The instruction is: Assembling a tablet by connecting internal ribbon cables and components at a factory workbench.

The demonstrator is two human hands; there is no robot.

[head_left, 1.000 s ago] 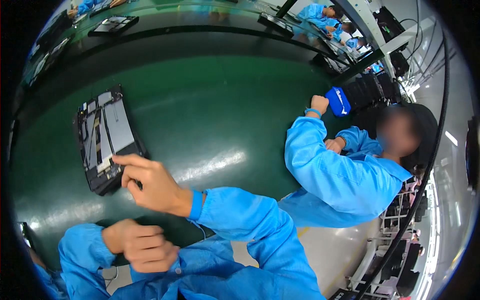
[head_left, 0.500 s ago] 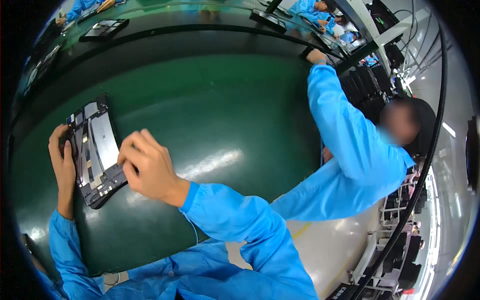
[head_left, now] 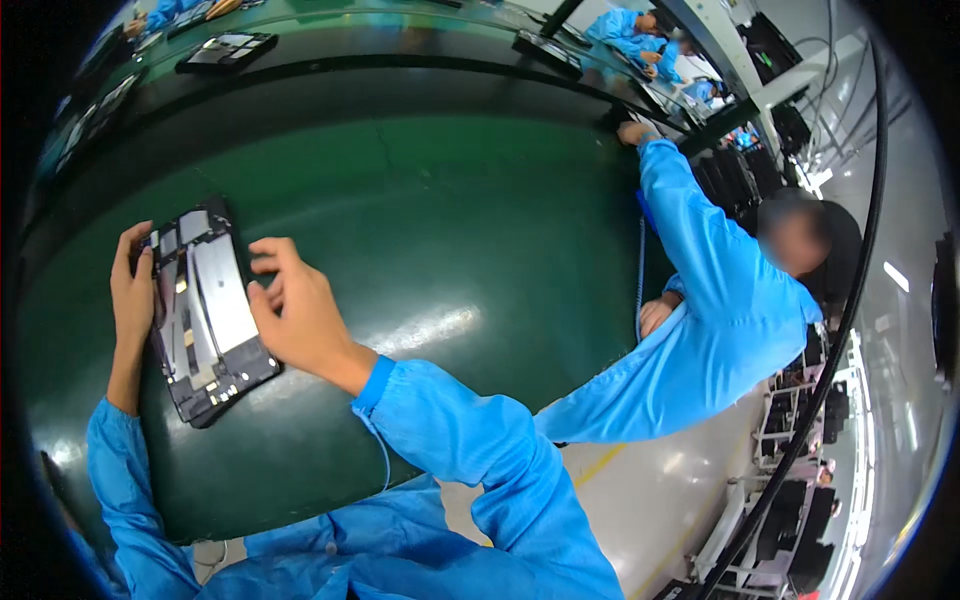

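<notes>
An opened tablet (head_left: 228,300), its back off, lies on the green tabletop toward the left. Silver battery plates, dark frame edges and flat ribbon cables show inside it. My left hand (head_left: 132,300) grips its left edge, with the thumb along the rim and the fingers round the side. At the tablet's right edge hovers my right hand (head_left: 305,318), fingers bent but apart, and nothing shows between them. Whether that hand touches the lower right corner of the tablet, I cannot tell.
A co-worker in a blue smock (head_left: 715,310) sits at the right, one arm stretched to the far table edge. On a raised shelf at the back lie another opened device (head_left: 228,50) and a dark device (head_left: 548,52). A black cable (head_left: 868,250) hangs at right.
My right hand has come off the tablet's right edge and its fingers have spread. My left hand keeps hold of the tablet. The whole view has shifted slightly.
</notes>
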